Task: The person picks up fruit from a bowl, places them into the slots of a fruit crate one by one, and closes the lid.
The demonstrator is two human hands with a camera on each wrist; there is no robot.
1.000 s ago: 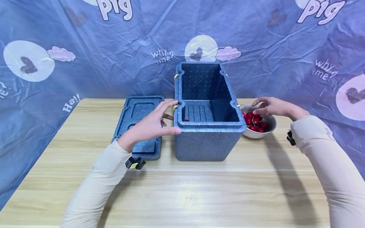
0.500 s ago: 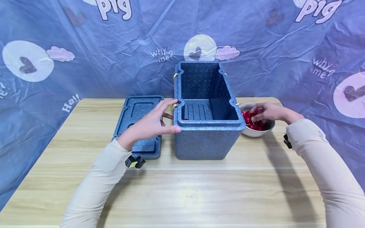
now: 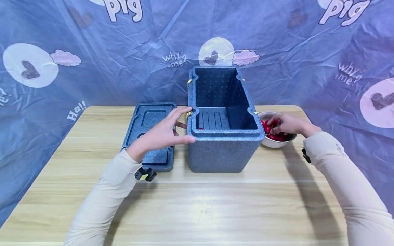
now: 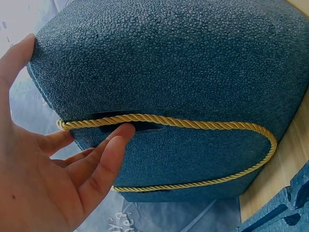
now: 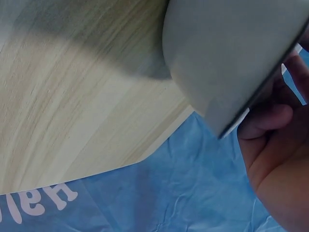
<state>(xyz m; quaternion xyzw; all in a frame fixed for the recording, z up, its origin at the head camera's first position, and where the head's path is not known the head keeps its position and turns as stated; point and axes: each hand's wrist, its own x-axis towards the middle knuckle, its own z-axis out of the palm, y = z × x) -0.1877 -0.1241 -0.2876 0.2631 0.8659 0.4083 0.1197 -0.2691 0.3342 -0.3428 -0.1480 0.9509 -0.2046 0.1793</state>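
A speckled blue foam box (image 3: 223, 155) stands lidless mid-table in the head view, with a small red fruit (image 3: 201, 128) just visible at its floor's near left corner. My left hand (image 3: 161, 136) rests on its left side, thumb on the near corner and forefinger by the rim. In the left wrist view, the other fingers lie by a yellow rope handle (image 4: 183, 123). Right of the box, my right hand (image 3: 290, 123) reaches into a white bowl (image 3: 274, 144) of red cherries (image 3: 266, 130). Its fingertips bend down among them; I cannot tell whether they pinch one.
The matching blue lid (image 3: 155, 119) lies on the wooden table (image 3: 197, 208), left of the box and partly under my left hand. A blue printed cloth (image 3: 154, 37) hangs behind the table. In the right wrist view, the bowl's outer wall (image 5: 222, 53) fills the upper right.
My right hand has lowered into the bowl and shifted a little left, its fingertips now deeper among the cherries. The left hand stays on the box.
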